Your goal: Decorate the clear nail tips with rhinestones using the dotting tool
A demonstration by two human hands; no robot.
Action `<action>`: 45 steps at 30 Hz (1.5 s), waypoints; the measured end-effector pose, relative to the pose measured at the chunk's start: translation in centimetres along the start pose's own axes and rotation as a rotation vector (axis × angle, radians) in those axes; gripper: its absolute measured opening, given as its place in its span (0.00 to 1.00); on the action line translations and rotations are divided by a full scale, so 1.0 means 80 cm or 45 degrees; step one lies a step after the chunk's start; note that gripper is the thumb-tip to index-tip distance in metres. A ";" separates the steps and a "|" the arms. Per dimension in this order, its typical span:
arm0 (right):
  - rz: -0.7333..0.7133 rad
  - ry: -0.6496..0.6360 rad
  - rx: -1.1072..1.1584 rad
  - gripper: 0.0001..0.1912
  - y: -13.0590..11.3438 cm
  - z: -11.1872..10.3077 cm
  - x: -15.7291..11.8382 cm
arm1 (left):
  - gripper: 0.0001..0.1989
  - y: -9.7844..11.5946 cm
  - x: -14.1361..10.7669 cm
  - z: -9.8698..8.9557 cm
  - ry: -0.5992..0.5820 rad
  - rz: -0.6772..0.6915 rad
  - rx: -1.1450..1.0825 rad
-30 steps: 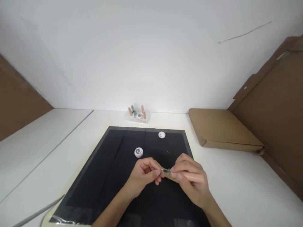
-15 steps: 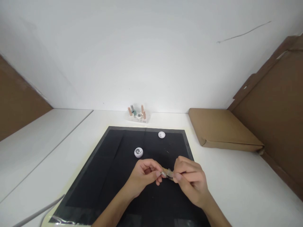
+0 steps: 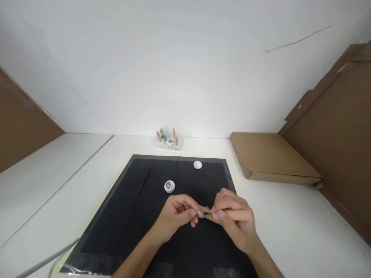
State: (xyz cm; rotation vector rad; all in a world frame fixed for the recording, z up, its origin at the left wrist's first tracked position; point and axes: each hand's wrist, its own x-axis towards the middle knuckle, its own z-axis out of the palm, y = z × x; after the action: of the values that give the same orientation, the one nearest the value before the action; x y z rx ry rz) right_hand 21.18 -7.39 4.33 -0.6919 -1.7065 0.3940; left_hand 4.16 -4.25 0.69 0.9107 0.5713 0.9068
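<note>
My left hand (image 3: 176, 214) pinches a small shiny greyish piece (image 3: 199, 213) between thumb and forefinger; it looks like a false nail. Closed around a peach-coloured handle, my right hand (image 3: 236, 216) holds what looks like a nail polish brush (image 3: 207, 213), its dark tip pointing left, close beside the shiny piece. Whether the two touch, I cannot tell. A yellowish-tan strip (image 3: 216, 221) shows beneath the brush, partly hidden by my fingers. Beyond my left hand, an uncovered small white jar (image 3: 169, 187) with greyish contents sits on the black mat (image 3: 130, 216).
Farther back on the mat lies a white round lid (image 3: 197, 165). A clear tray (image 3: 180, 146) with several nail polish bottles stands by the wall. To the right is a flat cardboard box (image 3: 275, 156), with upright cardboard panels on both sides.
My right hand has tilted and shifted slightly, and the brush's dark tip now shows more plainly beside the shiny piece. My left hand stays in place.
</note>
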 end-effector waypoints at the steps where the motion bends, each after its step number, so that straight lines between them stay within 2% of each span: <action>1: -0.004 -0.005 -0.004 0.16 -0.001 0.000 0.000 | 0.09 0.000 0.000 0.000 -0.002 0.002 -0.002; 7: 0.050 -0.013 0.016 0.19 -0.001 0.000 -0.002 | 0.09 0.001 0.000 0.000 -0.006 0.004 -0.010; 13: 0.026 -0.031 0.001 0.14 -0.003 0.000 0.003 | 0.09 0.001 0.000 0.000 -0.015 0.010 -0.017; 18: 0.053 -0.024 0.019 0.18 -0.001 0.001 0.000 | 0.09 0.001 -0.001 -0.001 -0.017 0.010 -0.014; 24: 0.008 -0.031 0.002 0.13 -0.003 0.001 0.002 | 0.10 0.001 -0.001 0.000 -0.022 0.013 -0.008; 27: 0.043 -0.041 0.016 0.17 -0.003 0.001 0.000 | 0.09 0.001 0.000 0.000 -0.020 0.010 -0.002; 30: 0.085 0.008 0.036 0.19 0.001 0.001 -0.006 | 0.09 0.001 -0.001 -0.002 -0.017 0.007 -0.005; 36: 0.107 0.139 0.025 0.18 0.009 0.000 -0.014 | 0.07 0.003 -0.003 -0.003 0.001 0.047 -0.019; 45: 0.118 0.152 0.012 0.19 0.004 0.002 -0.010 | 0.07 0.009 -0.004 -0.001 0.027 0.093 -0.047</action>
State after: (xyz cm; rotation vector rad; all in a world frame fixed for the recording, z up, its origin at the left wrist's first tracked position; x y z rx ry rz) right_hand 21.20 -7.65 3.47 -0.7743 -1.5630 0.4169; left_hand 3.65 -4.30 1.26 0.8943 0.5404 0.9904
